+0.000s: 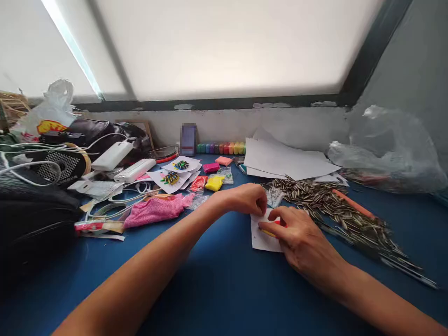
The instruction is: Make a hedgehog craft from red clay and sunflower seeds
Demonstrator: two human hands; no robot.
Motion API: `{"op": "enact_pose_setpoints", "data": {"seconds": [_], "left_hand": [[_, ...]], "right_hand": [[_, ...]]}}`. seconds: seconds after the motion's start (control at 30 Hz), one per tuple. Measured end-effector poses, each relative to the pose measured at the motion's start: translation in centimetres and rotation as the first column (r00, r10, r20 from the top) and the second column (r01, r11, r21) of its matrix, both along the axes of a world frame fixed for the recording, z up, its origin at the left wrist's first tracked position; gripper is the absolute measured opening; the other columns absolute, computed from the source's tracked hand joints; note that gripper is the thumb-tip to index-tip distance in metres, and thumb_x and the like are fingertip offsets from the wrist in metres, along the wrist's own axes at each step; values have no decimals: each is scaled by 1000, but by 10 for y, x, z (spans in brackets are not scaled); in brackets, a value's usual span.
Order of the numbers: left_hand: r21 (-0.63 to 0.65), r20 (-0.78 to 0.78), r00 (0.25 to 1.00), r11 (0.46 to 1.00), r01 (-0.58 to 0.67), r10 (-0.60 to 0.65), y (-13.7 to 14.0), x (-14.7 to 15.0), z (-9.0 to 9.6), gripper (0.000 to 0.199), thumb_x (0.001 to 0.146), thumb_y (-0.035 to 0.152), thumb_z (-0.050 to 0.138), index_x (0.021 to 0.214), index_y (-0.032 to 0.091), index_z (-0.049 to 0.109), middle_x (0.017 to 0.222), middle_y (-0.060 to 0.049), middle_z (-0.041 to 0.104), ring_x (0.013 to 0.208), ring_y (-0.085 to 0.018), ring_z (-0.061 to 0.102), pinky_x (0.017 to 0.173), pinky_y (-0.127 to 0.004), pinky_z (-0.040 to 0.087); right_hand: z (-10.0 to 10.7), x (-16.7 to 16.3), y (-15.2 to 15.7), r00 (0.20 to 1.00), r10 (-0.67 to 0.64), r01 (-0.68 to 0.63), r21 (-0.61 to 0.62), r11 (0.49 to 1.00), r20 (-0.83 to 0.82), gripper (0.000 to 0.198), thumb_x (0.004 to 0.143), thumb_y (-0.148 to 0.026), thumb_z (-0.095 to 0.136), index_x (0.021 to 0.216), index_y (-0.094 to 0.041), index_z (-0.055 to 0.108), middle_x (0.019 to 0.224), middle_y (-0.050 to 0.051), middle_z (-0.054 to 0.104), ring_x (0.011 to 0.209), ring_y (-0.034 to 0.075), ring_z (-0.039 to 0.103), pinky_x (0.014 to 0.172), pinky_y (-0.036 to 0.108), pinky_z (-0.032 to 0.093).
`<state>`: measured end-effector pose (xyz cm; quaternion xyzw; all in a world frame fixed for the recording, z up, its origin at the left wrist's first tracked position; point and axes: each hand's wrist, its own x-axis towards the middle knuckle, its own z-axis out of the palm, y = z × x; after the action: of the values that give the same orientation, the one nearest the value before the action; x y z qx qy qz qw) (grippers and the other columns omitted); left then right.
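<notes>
A small white sheet of paper (pixel 259 241) lies on the blue table between my hands. My left hand (pixel 248 198) is at its upper left edge, fingers curled into a pinch; whatever they hold is hidden. From the right, my right hand (pixel 297 233) reaches over the sheet with thumb and fingers bent around a small yellow and red piece (pixel 269 233). Most of that piece is covered by the fingers. Just beyond the hands lies a clear plastic wrapper (pixel 275 196). Right of it spreads a heap of striped sunflower seeds (pixel 336 205).
An orange stick (pixel 354 204) lies across the seeds. Behind stand white sheets (pixel 287 156) and a row of coloured pots (pixel 222 148). Leftward are a yellow packet (pixel 214 183), a red packet (pixel 198 184), seed-decorated papers (pixel 170 178), a pink cloth (pixel 156 211), cables and a black bag (pixel 31 224).
</notes>
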<state>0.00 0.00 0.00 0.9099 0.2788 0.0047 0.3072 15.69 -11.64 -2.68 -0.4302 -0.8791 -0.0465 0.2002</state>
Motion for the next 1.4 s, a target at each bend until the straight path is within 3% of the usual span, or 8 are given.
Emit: {"op": "enact_pose_setpoints", "data": {"seconds": [0.17,0.3,0.53,0.77,1.03,1.17,1.27,1.4], "left_hand": [[-18,0,1000,1000,-2,2,1,-1,1,13,69,10,60,79,13,69,67,1,63,64,-10,56,55,-19,38],[8,-12,1000,1000,-4,4,4,-7,2,16,69,16,62,83,15,68,67,2,61,60,-10,53,52,-20,35],[179,56,992,976,-122,114,14,-16,0,15,70,14,56,78,16,69,69,1,63,60,-11,53,55,-21,35],[361,204,956,891,-274,211,22,-19,-12,17,72,12,54,78,15,70,76,-3,66,72,-14,57,63,-22,39],[182,207,934,926,-331,293,25,-31,-4,25,77,16,53,95,15,69,94,-5,70,86,-16,62,73,-22,46],[153,12,954,943,-296,298,27,-43,7,46,70,26,67,114,16,63,111,-7,65,98,-20,60,78,-24,46],[182,-121,939,937,-297,321,28,-46,6,58,65,30,71,120,18,59,107,-6,66,92,-20,61,72,-24,45],[193,-89,934,926,-326,347,29,-46,-4,45,63,28,71,107,19,62,97,-3,64,82,-18,59,64,-22,42]], "right_hand": [[1,3,-3,1000,-8,8,-7,1000,-3,43,79,1,43,104,-21,70,104,13,60,89,25,54,75,40,44],[10,19,3,991,-109,112,33,993,-72,33,83,-4,43,101,-17,67,99,11,61,89,23,56,79,39,46],[17,56,20,944,-327,323,-74,944,-52,24,86,-17,42,81,-20,65,84,7,67,79,23,63,70,36,49],[17,59,19,943,-332,331,-154,931,19,28,89,-25,40,81,-21,67,86,7,67,81,24,63,71,37,49],[16,55,17,954,-299,297,-143,944,10,28,89,-28,42,77,-21,66,81,6,66,76,23,61,68,37,48],[15,55,16,957,-290,288,-130,949,1,29,90,-29,41,78,-21,66,81,6,65,75,22,61,68,38,49],[14,54,16,960,-278,277,-127,952,8,29,90,-28,41,77,-21,66,80,6,65,75,22,61,68,37,49],[13,53,16,964,-264,265,-116,957,22,30,90,-27,40,77,-21,66,79,6,65,74,22,61,68,37,49]]}}
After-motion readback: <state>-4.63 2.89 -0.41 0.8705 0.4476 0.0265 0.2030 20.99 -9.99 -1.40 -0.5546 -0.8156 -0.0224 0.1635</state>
